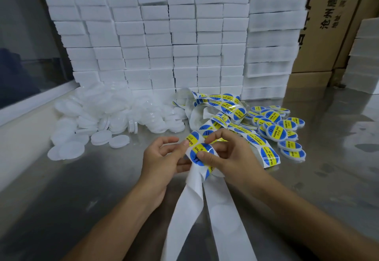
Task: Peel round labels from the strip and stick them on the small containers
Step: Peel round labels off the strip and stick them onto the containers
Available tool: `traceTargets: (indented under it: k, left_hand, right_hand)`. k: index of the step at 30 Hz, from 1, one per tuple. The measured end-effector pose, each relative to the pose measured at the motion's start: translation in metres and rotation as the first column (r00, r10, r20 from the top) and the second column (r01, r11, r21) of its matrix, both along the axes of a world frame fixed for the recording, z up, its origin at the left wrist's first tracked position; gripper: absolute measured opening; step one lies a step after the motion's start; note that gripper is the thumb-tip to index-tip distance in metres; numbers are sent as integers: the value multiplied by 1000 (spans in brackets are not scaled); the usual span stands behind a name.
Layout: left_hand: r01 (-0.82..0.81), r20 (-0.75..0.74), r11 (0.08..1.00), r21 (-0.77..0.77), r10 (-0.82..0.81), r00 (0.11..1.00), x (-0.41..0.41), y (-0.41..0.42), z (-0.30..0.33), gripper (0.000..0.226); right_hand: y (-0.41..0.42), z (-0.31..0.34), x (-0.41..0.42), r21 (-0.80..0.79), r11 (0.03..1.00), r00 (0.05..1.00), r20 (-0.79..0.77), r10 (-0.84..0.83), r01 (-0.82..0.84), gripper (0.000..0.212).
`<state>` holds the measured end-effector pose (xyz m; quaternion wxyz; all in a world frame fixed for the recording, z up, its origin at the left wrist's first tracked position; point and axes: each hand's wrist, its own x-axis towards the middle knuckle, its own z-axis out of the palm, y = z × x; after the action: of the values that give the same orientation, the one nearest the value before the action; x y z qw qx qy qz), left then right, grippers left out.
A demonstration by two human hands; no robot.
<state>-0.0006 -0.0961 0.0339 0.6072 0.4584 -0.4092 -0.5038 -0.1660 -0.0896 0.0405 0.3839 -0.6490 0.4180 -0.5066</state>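
Round label (202, 153) mid-peel on strip (231, 115), held above tabletop (82, 189).
Label judged thin, limp, tacky: take by its rim only. Left hand (164, 162) fingers pinch strip edge; right hand (227, 156) fingers pinch label. Unlabelled containers (114, 117) lie left; labelled containers (281, 127) right.

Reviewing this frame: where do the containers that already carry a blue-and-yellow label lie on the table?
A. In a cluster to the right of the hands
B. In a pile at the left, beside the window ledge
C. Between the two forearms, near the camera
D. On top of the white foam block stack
A: the labelled containers lie clustered right of both hands, while the left pile of plain white containers carries no labels.
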Motion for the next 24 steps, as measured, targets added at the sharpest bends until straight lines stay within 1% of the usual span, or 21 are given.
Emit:
traceTargets:
  k: [1, 3, 4, 5, 7, 8, 9, 11, 12, 13, 14, 16, 18, 20, 22, 24]
  left_hand:
    - [0, 16, 1000, -11, 0, 1000, -1, 1, 0, 37]
    - [-7, 115, 999, -42, 12, 993, -3, 2, 0, 58]
    - [3, 168, 998, -60, 7, 986, -4, 4, 1, 64]
    - [27, 202, 997, -78, -11, 979, -5, 6, 1, 66]
    - [101, 233, 988, -115, -72, 970, -7, 8, 1, 61]
    - [141, 251, 982, -129, -105, 962, -8, 9, 0, 56]
    - [177, 276, 975, -137, -134, 952, -8, 10, 0, 50]
    - [223, 308, 965, -138, -172, 936, -9, 12, 0, 29]
    - [232, 299, 964, -133, -184, 937, -10, 13, 2, 21]
    - [236, 273, 964, -121, -197, 942, -10, 14, 3, 18]
    - [233, 229, 967, -101, -205, 952, -11, 14, 4, 20]
    - [238, 95, 970, -50, -233, 968, -8, 13, 7, 27]
    - [298, 2, 954, -18, -298, 954, -5, 10, 9, 29]
    - [355, -31, 935, 7, -355, 934, -3, 8, 9, 31]
    - [367, -39, 929, 48, -365, 930, -3, 7, 8, 33]
    - [333, 24, 941, 62, -335, 942, -5, 8, 7, 33]
  right_hand:
    - [-1, 1, -1, -20, 999, 999, 11, -38, 38, 18]
    - [-2, 2, -3, -35, 996, 996, 39, -85, 87, 6]
    - [-1, 3, -4, -27, 995, 993, 77, -89, 91, 3]
    - [-2, 4, -5, -17, 995, 989, 116, -96, 98, 6]
    - [-2, 6, -8, 11, 993, 978, 174, -118, 118, 12]
    - [-3, 7, -9, 27, 992, 976, 180, -123, 120, 18]
    - [-3, 8, -10, 45, 993, 978, 173, -117, 111, 26]
    - [-2, 9, -12, 83, 994, 980, 175, -90, 76, 38]
    - [-2, 10, -12, 94, 994, 979, 192, -72, 55, 43]
    - [-2, 10, -13, 101, 994, 977, 208, -54, 34, 48]
    - [-1, 10, -13, 99, 995, 976, 214, -35, 14, 52]
    - [-1, 8, -14, 62, 998, 985, 174, 7, -18, 61]
    - [-1, 6, -13, 12, 998, 988, 140, 62, -64, 65]
    - [1, 6, -11, -14, 996, 983, 160, 87, -85, 64]
    - [0, 5, -10, -37, 998, 981, 188, 48, -42, 61]
    - [-1, 7, -10, -29, 999, 977, 213, -7, 14, 57]
